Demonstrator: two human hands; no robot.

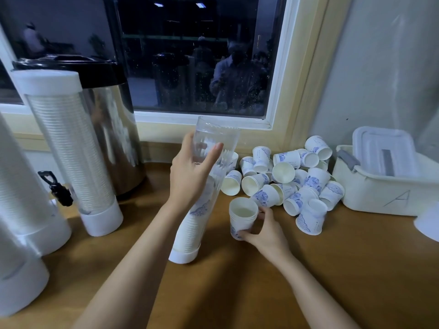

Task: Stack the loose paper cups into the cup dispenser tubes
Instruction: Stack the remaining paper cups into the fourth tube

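A clear dispenser tube with a white base stands tilted on the wooden counter, its lower half filled with nested cups. My left hand grips the tube around its upper middle. To its right, my right hand holds a short stack of nested paper cups, mouth up, resting on the counter. A pile of loose white cups with blue print lies behind it, near the wall.
A capped, filled dispenser tube stands at the left, with two more white tubes nearer the left edge. A steel water urn with a black tap stands behind them. A white bin with lids sits at the right.
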